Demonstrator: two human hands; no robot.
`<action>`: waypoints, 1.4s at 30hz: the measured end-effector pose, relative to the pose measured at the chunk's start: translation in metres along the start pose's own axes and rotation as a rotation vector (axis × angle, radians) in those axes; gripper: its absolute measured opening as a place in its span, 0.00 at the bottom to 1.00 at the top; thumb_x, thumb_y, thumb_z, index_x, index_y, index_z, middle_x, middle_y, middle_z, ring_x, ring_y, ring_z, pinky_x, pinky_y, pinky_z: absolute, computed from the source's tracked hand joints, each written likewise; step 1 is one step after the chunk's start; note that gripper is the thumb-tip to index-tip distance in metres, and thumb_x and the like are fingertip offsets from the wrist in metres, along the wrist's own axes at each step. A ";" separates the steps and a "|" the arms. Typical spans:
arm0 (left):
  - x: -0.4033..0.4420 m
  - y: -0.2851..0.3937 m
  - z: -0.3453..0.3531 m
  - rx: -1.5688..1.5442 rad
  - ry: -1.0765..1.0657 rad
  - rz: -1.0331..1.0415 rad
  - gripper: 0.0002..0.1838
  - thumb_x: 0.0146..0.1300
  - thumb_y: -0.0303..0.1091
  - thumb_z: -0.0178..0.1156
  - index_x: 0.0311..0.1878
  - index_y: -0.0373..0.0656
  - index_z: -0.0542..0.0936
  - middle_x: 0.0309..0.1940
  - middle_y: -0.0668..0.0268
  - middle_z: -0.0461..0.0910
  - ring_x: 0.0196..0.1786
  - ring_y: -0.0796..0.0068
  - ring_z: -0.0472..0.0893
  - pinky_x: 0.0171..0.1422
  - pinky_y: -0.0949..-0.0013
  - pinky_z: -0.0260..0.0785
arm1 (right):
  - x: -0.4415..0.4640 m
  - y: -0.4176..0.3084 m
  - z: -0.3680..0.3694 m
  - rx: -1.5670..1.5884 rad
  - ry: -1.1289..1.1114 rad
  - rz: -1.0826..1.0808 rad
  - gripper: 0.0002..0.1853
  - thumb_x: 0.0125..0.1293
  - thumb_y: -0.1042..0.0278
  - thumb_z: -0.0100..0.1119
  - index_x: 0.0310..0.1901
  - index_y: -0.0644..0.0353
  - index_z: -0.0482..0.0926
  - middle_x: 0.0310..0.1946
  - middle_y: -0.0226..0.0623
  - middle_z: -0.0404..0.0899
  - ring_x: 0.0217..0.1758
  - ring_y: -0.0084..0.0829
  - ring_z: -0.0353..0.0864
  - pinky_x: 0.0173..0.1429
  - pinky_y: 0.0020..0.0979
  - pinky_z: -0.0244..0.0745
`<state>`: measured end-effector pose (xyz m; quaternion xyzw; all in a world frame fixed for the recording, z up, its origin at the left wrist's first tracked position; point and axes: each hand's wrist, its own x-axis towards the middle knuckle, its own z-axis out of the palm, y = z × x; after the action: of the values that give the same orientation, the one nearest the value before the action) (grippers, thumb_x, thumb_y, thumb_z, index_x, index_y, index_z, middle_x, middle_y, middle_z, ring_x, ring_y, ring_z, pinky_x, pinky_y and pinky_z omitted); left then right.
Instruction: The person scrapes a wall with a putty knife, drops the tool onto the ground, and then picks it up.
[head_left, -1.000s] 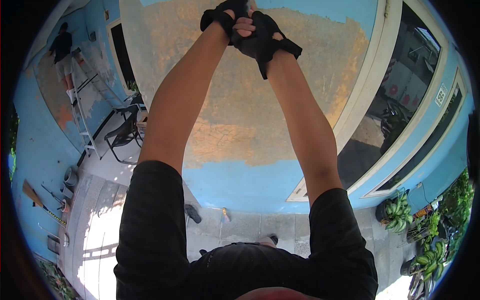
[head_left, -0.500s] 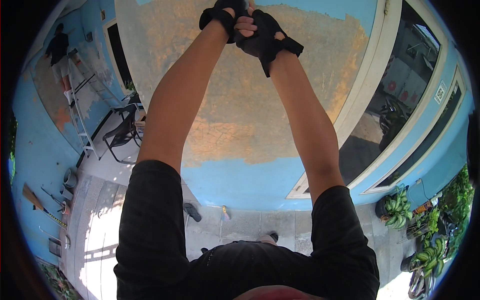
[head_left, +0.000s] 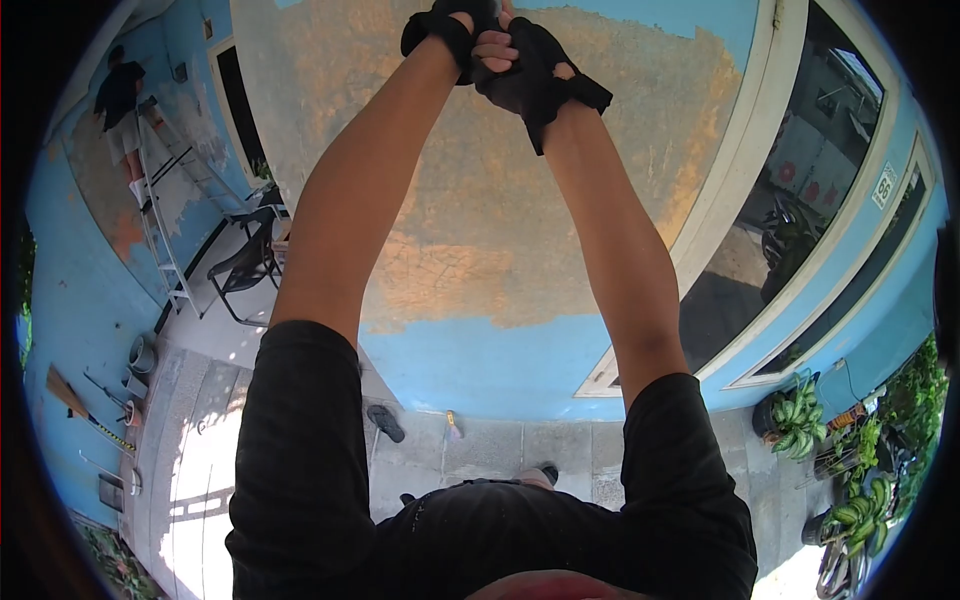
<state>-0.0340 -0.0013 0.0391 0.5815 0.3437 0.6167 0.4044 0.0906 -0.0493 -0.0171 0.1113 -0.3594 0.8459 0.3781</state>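
the right hand [head_left: 512, 68], in a black fingerless glove, is clenched beside the gloved left hand [head_left: 462, 25], before the wall's scraped patch [head_left: 470, 190]; the left's grip and anything held cannot be told.

Patchy rough wall [head_left: 450, 200], bare plaster, blue paint; matt black cloth gloves [head_left: 515, 75].

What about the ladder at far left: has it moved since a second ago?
No. The ladder shows no clear shift in any direction, judged against the dark opening in the wall behind.
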 end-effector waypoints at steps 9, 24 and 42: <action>-0.034 0.015 0.017 -0.055 0.097 -0.116 0.23 0.67 0.60 0.50 0.27 0.51 0.73 0.10 0.67 0.64 0.07 0.68 0.60 0.12 0.63 0.55 | 0.007 -0.004 -0.004 -0.048 0.067 -0.062 0.03 0.77 0.62 0.43 0.41 0.44 0.66 0.22 0.27 0.64 0.18 0.18 0.62 0.20 0.21 0.59; -0.016 0.007 0.000 0.073 0.016 -0.050 0.22 0.67 0.58 0.50 0.31 0.48 0.77 0.16 0.62 0.73 0.12 0.67 0.69 0.17 0.60 0.65 | -0.011 0.015 0.014 0.017 0.073 -0.123 0.05 0.78 0.61 0.41 0.42 0.45 0.67 0.21 0.26 0.62 0.18 0.17 0.61 0.19 0.20 0.58; 0.015 -0.009 -0.003 0.199 0.094 0.111 0.20 0.65 0.50 0.51 0.25 0.47 0.78 0.16 0.66 0.74 0.14 0.70 0.70 0.19 0.67 0.64 | 0.002 0.015 0.000 0.013 0.020 -0.156 0.08 0.77 0.64 0.42 0.51 0.40 0.69 0.24 0.25 0.64 0.18 0.18 0.61 0.21 0.21 0.60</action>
<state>-0.0365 0.0167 0.0373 0.6074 0.3892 0.6274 0.2933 0.0778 -0.0549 -0.0240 0.1328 -0.3403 0.8173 0.4457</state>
